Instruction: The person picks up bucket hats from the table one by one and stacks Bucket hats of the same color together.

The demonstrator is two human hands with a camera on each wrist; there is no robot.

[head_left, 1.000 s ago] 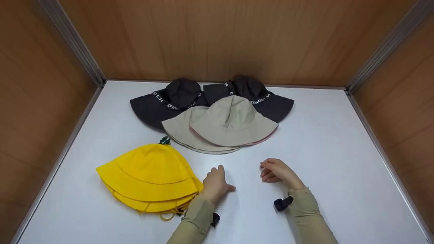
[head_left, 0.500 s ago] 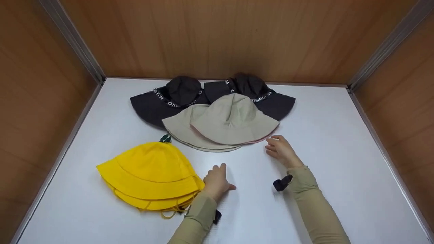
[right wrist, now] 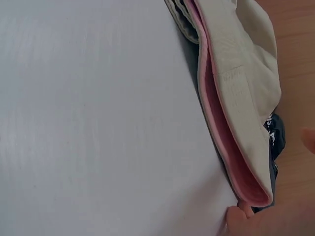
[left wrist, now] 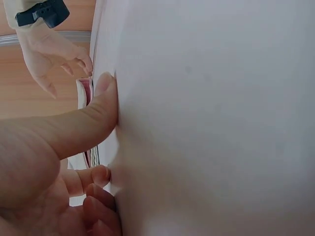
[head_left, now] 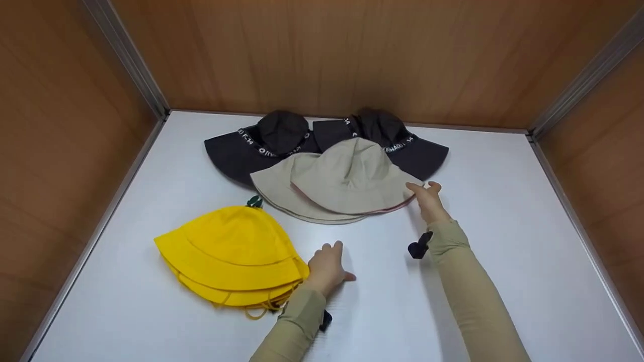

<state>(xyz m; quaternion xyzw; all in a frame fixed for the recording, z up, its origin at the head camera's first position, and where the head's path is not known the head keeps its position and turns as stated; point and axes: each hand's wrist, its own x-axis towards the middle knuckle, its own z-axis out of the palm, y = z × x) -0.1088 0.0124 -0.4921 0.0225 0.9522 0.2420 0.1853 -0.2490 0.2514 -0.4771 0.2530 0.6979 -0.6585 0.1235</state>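
A beige bucket hat (head_left: 347,186) with a pink underside lies over another beige hat (head_left: 274,176). At the right end of its brim is my right hand (head_left: 430,203), its thumb and fingers spread. In the right wrist view, fingertips (right wrist: 238,216) are right at the tip of the pink-lined brim (right wrist: 224,128). My left hand (head_left: 326,269) rests on the white table beside a stack of yellow bucket hats (head_left: 226,246), thumb held out and fingers loosely bent. The left wrist view shows that thumb (left wrist: 93,115) against the tabletop, with nothing held.
Two black hats (head_left: 229,158) with white lettering lie behind the beige ones, partly covered by them. A wooden panel (head_left: 322,60) stands close behind, with wooden side walls (head_left: 65,151) left and right. Yellow cords (head_left: 256,314) hang from the yellow stack near my left wrist.
My right hand has moved forward across the table to the right end of the beige brim, its fingers spreading. The left hand keeps its place by the yellow hats. The head view has shifted slightly.
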